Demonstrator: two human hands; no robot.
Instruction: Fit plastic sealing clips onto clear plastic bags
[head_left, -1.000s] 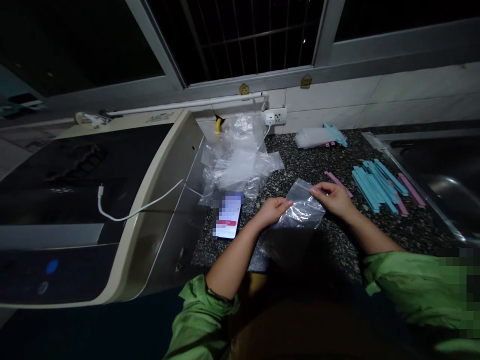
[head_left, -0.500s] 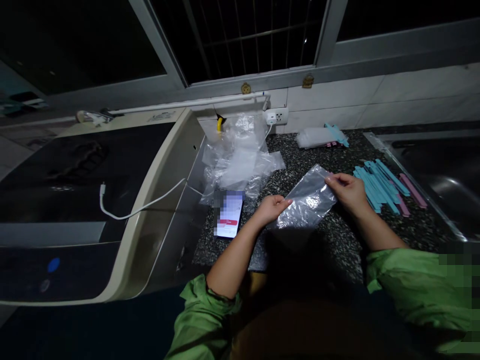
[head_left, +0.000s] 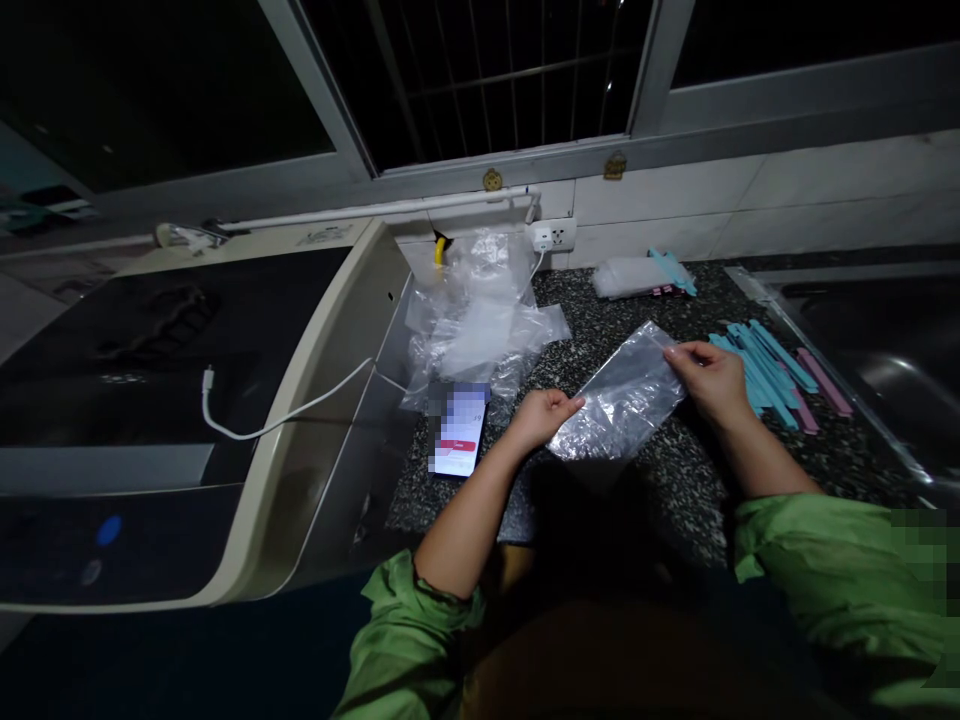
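Note:
A clear plastic bag (head_left: 622, 405) is stretched between my two hands, just above the speckled counter. My left hand (head_left: 541, 418) pinches its left edge between thumb and fingers. At the bag's upper right corner, my right hand (head_left: 709, 378) has its thumb and fingers closed on the plastic. Flat blue strips (head_left: 761, 370) lie loosely piled just right of my right hand, with pink strips (head_left: 823, 382) beside and under them. A lit phone (head_left: 459, 430) lies left of my left hand.
Crumpled clear bags (head_left: 484, 335) are heaped behind the phone. A bundle of clear bags (head_left: 634, 277) with blue and pink strips lies at the back. The washing machine (head_left: 247, 400) fills the left, a white cable (head_left: 300, 408) across it. A metal sink (head_left: 892, 350) is at right.
My right hand has moved slightly to the right, drawing the bag's upper right corner with it. My left hand stays almost in place on the left edge.

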